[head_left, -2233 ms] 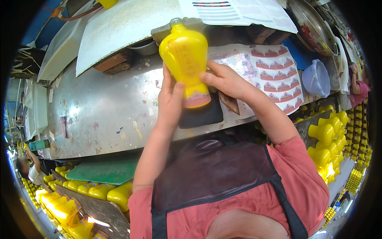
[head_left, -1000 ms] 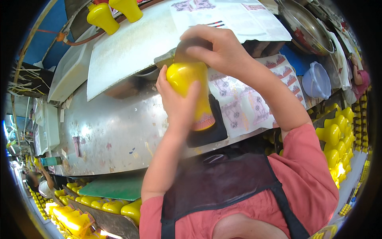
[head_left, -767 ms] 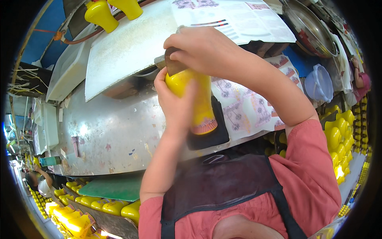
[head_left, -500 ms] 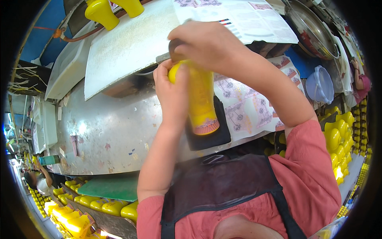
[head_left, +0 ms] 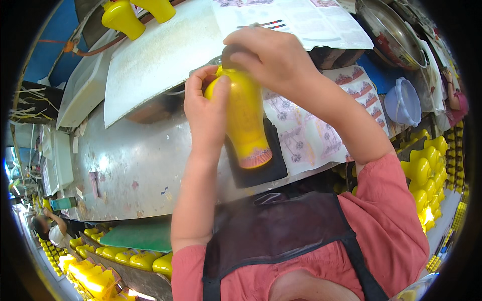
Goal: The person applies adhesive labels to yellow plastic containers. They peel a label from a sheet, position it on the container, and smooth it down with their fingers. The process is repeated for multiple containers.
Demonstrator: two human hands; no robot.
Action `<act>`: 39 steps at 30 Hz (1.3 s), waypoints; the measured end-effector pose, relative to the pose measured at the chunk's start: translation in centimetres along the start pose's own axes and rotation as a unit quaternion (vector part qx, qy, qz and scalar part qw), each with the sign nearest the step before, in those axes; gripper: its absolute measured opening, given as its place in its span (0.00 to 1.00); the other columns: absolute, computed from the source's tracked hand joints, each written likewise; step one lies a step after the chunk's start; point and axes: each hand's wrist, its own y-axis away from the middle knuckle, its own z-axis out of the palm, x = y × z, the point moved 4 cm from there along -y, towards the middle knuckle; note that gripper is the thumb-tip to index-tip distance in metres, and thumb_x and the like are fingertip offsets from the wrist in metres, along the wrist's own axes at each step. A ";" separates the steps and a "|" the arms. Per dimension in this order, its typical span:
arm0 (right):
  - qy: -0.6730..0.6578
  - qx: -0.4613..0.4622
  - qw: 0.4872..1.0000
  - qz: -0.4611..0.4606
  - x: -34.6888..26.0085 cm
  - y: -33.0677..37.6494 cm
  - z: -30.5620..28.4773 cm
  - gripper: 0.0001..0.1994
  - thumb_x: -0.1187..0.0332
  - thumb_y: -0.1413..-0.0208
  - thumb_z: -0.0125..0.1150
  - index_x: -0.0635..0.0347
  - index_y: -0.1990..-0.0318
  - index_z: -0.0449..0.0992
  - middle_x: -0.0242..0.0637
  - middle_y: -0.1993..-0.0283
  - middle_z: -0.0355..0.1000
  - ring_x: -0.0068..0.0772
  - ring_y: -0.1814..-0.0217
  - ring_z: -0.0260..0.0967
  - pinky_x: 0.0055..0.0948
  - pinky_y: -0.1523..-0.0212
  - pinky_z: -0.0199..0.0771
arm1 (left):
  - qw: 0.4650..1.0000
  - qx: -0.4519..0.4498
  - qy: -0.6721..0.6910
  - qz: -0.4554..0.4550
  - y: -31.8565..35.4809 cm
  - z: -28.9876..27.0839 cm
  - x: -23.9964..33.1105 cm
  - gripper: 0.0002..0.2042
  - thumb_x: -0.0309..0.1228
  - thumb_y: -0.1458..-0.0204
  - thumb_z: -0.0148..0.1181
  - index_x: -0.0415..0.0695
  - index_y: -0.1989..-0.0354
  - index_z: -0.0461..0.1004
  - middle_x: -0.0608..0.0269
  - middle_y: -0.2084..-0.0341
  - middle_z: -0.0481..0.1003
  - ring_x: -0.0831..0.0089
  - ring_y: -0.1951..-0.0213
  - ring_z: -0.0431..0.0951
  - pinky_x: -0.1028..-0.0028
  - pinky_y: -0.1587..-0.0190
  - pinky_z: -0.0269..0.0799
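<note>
The left hand (head_left: 206,108) is gripping the yellow bottle (head_left: 244,118) around its body above the black pad (head_left: 261,168) at the picture's twelve o'clock, while the right hand (head_left: 268,55) is pressing closed over its top, seemingly fitting something there, so keeping the bottle steady matters next.

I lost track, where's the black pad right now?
In the head view, centre: the black pad lies on the metal bench, under the yellow bottle, beside the label sheets.
</note>
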 end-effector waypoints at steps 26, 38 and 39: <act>-0.047 0.105 0.993 -0.040 -5.0 10.7 -2.2 0.15 0.76 0.56 0.70 0.51 0.58 0.82 0.36 0.71 0.75 0.38 0.73 0.73 0.35 0.73 0.74 | 0.993 -0.021 -0.011 0.118 1.8 -0.6 -2.0 0.18 0.37 0.31 0.48 0.39 0.41 0.71 0.55 0.44 0.69 0.66 0.44 0.71 0.67 0.36 0.63; -0.210 0.035 0.968 0.133 -5.0 10.5 -0.7 0.16 0.73 0.43 0.70 0.63 0.48 0.77 0.43 0.58 0.80 0.34 0.63 0.79 0.29 0.61 0.79 | 0.972 -0.003 0.233 -0.042 3.0 0.6 -1.5 0.18 0.38 0.28 0.46 0.42 0.36 0.63 0.59 0.47 0.72 0.73 0.48 0.75 0.72 0.44 0.73; -0.208 0.041 0.964 0.160 -4.8 10.1 -0.5 0.16 0.73 0.43 0.69 0.63 0.48 0.77 0.44 0.58 0.79 0.35 0.62 0.79 0.29 0.60 0.79 | 0.974 -0.007 0.223 -0.035 3.0 0.6 -1.4 0.19 0.39 0.28 0.46 0.42 0.36 0.63 0.59 0.48 0.73 0.74 0.48 0.75 0.72 0.45 0.73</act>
